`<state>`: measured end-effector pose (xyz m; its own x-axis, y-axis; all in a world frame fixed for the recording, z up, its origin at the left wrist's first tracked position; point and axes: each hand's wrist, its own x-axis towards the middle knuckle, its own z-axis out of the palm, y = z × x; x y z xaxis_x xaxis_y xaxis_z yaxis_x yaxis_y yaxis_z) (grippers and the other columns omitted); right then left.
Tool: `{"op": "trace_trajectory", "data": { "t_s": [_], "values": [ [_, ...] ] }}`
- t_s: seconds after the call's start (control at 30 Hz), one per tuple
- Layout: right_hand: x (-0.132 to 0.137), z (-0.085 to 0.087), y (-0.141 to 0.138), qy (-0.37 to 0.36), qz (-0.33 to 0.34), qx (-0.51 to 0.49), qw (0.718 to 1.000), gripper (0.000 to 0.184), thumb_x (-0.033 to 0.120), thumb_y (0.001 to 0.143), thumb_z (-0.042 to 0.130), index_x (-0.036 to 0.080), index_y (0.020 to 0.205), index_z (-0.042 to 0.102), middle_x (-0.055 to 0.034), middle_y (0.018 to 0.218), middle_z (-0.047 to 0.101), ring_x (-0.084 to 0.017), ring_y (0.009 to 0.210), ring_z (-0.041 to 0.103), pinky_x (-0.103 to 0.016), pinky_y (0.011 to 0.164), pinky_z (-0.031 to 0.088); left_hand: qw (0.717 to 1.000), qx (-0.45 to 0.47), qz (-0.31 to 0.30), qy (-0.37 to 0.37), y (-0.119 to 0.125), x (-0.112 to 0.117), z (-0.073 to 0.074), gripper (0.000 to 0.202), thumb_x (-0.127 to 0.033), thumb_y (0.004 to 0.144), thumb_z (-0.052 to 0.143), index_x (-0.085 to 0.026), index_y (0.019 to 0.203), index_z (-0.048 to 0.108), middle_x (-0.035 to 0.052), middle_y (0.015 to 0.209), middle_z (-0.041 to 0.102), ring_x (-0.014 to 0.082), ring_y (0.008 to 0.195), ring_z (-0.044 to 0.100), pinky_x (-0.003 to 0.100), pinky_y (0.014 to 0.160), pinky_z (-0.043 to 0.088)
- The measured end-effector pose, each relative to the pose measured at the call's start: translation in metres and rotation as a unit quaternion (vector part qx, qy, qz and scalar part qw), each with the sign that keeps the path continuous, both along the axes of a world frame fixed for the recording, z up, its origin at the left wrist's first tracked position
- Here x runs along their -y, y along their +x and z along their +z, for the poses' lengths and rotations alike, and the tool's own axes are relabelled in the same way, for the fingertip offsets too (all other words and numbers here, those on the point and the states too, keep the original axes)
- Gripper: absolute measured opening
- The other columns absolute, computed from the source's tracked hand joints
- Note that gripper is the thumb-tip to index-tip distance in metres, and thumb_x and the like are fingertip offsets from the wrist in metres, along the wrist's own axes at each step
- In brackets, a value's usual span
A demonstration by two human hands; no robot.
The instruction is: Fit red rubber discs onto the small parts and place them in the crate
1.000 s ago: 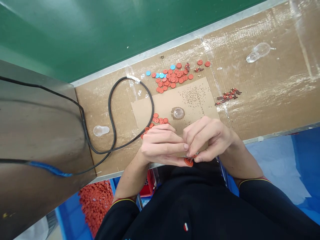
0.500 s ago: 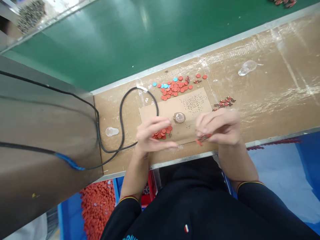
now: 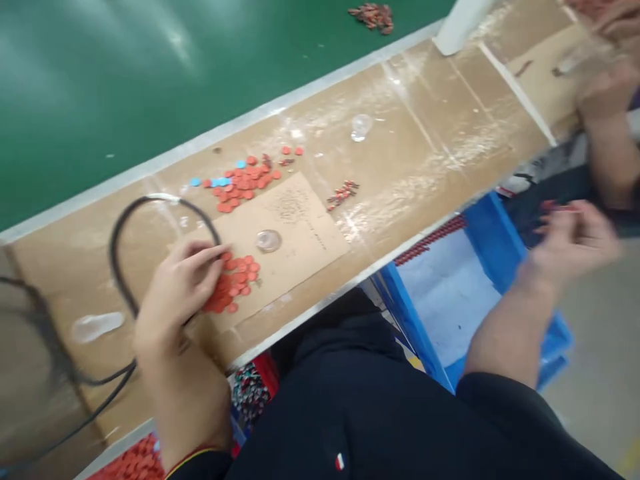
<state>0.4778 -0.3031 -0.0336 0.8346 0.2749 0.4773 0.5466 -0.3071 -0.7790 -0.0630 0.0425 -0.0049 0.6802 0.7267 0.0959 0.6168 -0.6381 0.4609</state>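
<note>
Blue crate [image 3: 493, 233] now in view below the cardboard-topped bench [image 3: 425, 133]

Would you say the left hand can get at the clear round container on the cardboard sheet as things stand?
Probably yes. The left hand touches the red discs on the cardboard sheet, and the clear round container sits just beyond the hand, with no object between them.

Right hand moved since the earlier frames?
Yes. The bare right hand has moved rightward, from above the brown cardboard sheet to beyond the metal bench edge, near the blue plastic crate.
</note>
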Motion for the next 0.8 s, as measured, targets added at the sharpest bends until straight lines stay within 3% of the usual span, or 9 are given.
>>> {"op": "trace_trajectory", "data": {
  "t_s": [0.03,0.1,0.2,0.3,0.4,0.53,0.8],
  "values": [
    [0.012,-0.022,0.004,-0.033,-0.069,0.004,0.997,0.033,0.052,0.094,0.061,0.023,0.110,0.069,-0.0078,0.091,0.074,-0.027,0.081,0.075,-0.043,0.065,0.060,1.000,-0.007,0.004,0.007,0.000,-0.001,-0.001,0.033,-0.042,0.094,0.057,-0.025,0.106,0.083,0.0039,0.104,0.076,0.0201,0.088,0.072,0.032,0.083,0.055],
    [0.032,-0.069,0.004,-0.095,-0.104,-0.023,0.990,0.028,0.050,0.089,0.062,0.024,0.095,0.070,-0.0072,0.081,0.076,-0.026,0.076,0.074,-0.044,0.070,0.062,1.000,-0.025,0.002,0.014,0.000,-0.002,0.000,0.036,-0.045,0.094,0.056,-0.024,0.103,0.083,0.0037,0.102,0.077,0.0203,0.085,0.072,0.033,0.080,0.054],
    [0.047,-0.131,-0.010,-0.185,-0.107,-0.073,0.974,0.028,0.046,0.083,0.061,0.020,0.089,0.071,-0.0108,0.078,0.079,-0.028,0.076,0.076,-0.047,0.077,0.064,0.998,-0.052,0.004,0.025,0.004,-0.001,0.004,0.042,-0.050,0.093,0.053,-0.023,0.104,0.083,0.0046,0.102,0.075,0.0223,0.085,0.072,0.035,0.078,0.054],
    [0.051,-0.169,-0.022,-0.250,-0.076,-0.125,0.957,0.025,0.037,0.079,0.061,0.019,0.091,0.072,-0.0131,0.082,0.081,-0.030,0.079,0.079,-0.050,0.086,0.064,0.996,-0.078,0.017,0.026,0.008,0.000,0.007,0.048,-0.056,0.092,0.051,-0.023,0.103,0.084,0.0058,0.101,0.074,0.0244,0.086,0.073,0.037,0.080,0.056],
    [0.051,-0.190,-0.023,-0.294,-0.043,-0.163,0.941,0.026,0.032,0.077,0.062,0.019,0.096,0.074,-0.0144,0.088,0.083,-0.031,0.085,0.080,-0.049,0.091,0.063,0.994,-0.099,0.039,0.018,0.012,-0.001,0.010,0.052,-0.061,0.090,0.049,-0.022,0.101,0.083,0.0062,0.101,0.073,0.0260,0.087,0.073,0.040,0.084,0.057],
    [0.051,-0.206,-0.017,-0.326,-0.015,-0.188,0.926,0.035,0.029,0.080,0.063,0.019,0.113,0.073,-0.0132,0.097,0.084,-0.030,0.089,0.079,-0.048,0.094,0.062,0.992,-0.114,0.053,-0.008,0.014,-0.002,0.013,0.050,-0.059,0.085,0.051,-0.022,0.102,0.080,0.0061,0.101,0.071,0.0251,0.084,0.072,0.041,0.084,0.058],
    [0.045,-0.209,-0.012,-0.348,0.029,-0.188,0.918,0.039,0.025,0.083,0.065,0.017,0.121,0.070,-0.0124,0.101,0.084,-0.029,0.094,0.079,-0.045,0.095,0.061,0.995,-0.067,0.062,-0.025,0.015,-0.003,0.009,0.030,-0.050,0.081,0.060,-0.028,0.093,0.076,0.0033,0.093,0.068,0.0230,0.080,0.068,0.040,0.083,0.057]
  ]
}}
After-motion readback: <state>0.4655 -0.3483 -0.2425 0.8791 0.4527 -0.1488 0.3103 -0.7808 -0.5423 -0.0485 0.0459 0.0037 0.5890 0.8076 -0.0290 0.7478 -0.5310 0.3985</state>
